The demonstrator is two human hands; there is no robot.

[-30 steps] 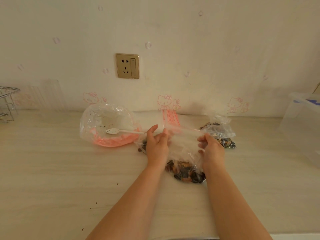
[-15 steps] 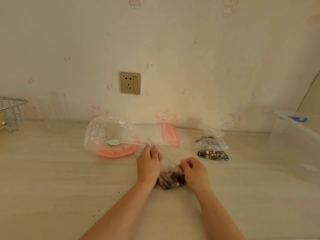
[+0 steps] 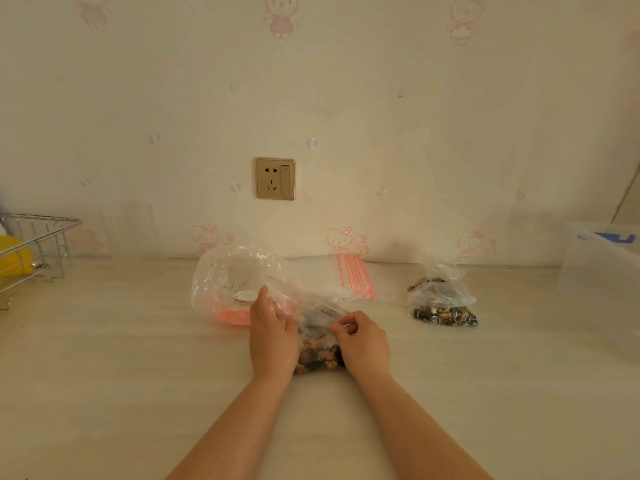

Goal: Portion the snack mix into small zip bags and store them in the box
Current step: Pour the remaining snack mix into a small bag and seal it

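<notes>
On the worktop (image 3: 104, 375), both hands held the filled zip bag (image 3: 318, 344): the left hand (image 3: 272, 336) gripped its left side, and the right hand (image 3: 363, 342) pinched the seal. The clear box (image 3: 602, 271) stood far right.

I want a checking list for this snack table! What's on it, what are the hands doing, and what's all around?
Surface: pale counter, a few crumbs.
Job's things: filled zip bag between the hands; another filled bag to the right; empty zip bags; clear box at far right.
Clutter: pink bowl in plastic with white spoon; wire rack.
Grippers: left hand and right hand pinch the bag's top.
Cables: nothing seen.
Surroundings: wall socket, cartoon wallpaper.
</notes>
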